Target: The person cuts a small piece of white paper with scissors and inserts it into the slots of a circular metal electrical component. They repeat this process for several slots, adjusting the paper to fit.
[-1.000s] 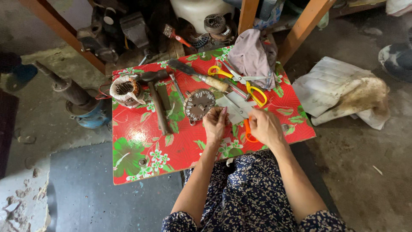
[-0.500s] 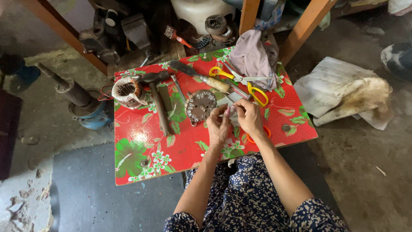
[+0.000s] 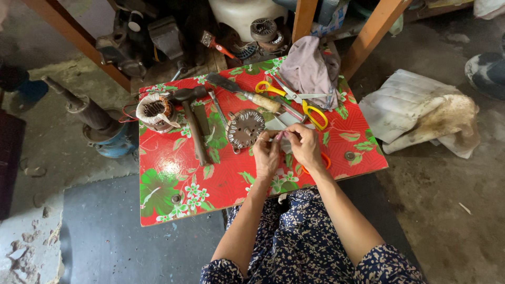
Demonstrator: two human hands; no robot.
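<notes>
- We see both hands meeting over the middle of the worktop (image 3: 173, 173), a small table under a red floral cloth. The left hand (image 3: 266, 153) and the right hand (image 3: 304, 146) are curled nearly closed, fingertips pinched together on a small pale strip (image 3: 279, 135) held between them, just above the cloth.
- The strip is too small for us to tell its material; it looks like a short piece of paper or tape.
- Just left of the hands lies a round grey metal disc (image 3: 245, 128) with holes round its rim, flat on the worktop and apart from the fingers.
- Further left we note a wound coil part (image 3: 154, 111) with red leads, and a dark-handled hammer (image 3: 192, 123) lying beside it.
- Behind the hands lie yellow-handled scissors (image 3: 294, 99), a wooden-handled tool (image 3: 247, 93) and a crumpled grey cloth (image 3: 310, 71). An orange ring (image 3: 326, 160) shows partly under the right wrist.
- To do such fine work well, we judge that the forearms are best braced against the worktop edge, so that only the fingertips move.
- We would keep the pinch close to the strip's end and pull evenly with both hands, since a thin piece may tear or crease under a skewed pull.
- We would hold the strip low over the cloth, so that if dropped it lands within reach and not on the floor (image 3: 452, 210).
</notes>
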